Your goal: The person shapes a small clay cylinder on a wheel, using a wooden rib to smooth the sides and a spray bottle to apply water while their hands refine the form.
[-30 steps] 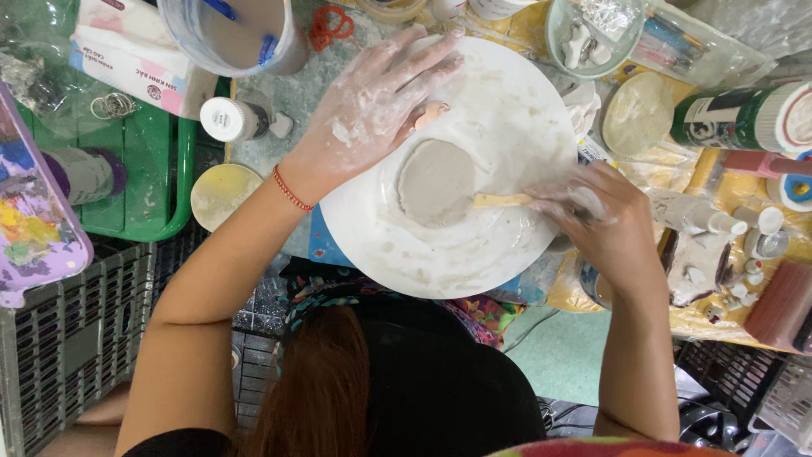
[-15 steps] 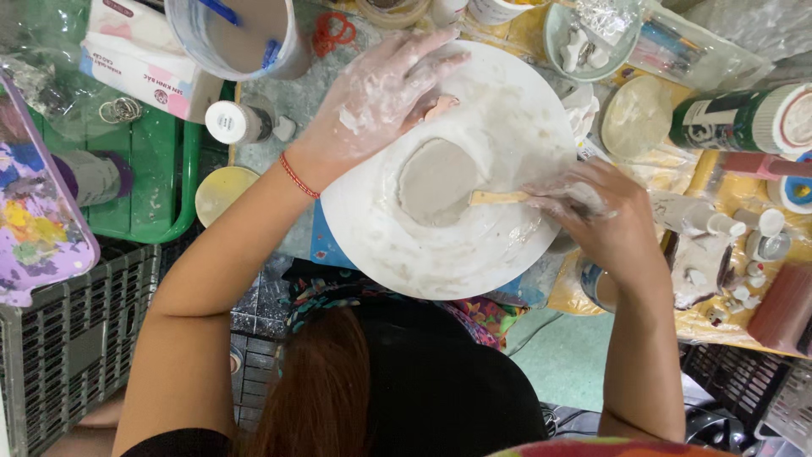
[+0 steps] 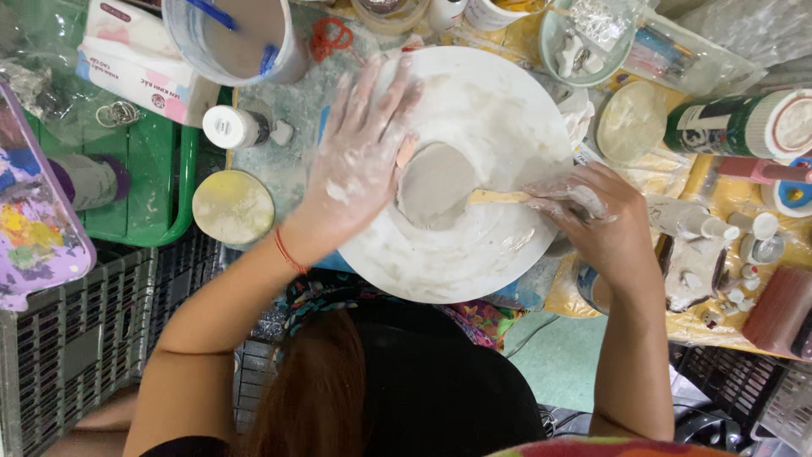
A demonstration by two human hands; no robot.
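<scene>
Our right hand (image 3: 605, 222) is curled around the end of a flat wooden stick (image 3: 499, 197), fingers closed on it, and the stick's far tip lies in the grey paste (image 3: 436, 184) pooled at the middle of a large white bowl (image 3: 474, 101). Our left hand (image 3: 359, 156) lies flat and spread on the bowl's left rim, fingers apart and holding nothing, its thumb at the edge of the paste; both hands are smeared with white. A thin red band (image 3: 290, 252) circles the left wrist. The bowl sits in front of us on a crowded, spattered table, and our dark top and reddish hair fill the lower middle of the view. Just left of the bowl lies a round yellowish lid (image 3: 233, 207), and above it a small white bottle (image 3: 233, 127) on its side. Further left stands a green tray (image 3: 173, 182), with a purple paint-stained palette (image 3: 34, 220) at the far edge. Beyond the left hand is a white bucket (image 3: 245, 38) holding grey liquid, beside a tissue box (image 3: 139, 59). To the right of the bowl we see a green can (image 3: 727, 127) lying on its side and small white bottles (image 3: 706, 224) on yellow paper.
</scene>
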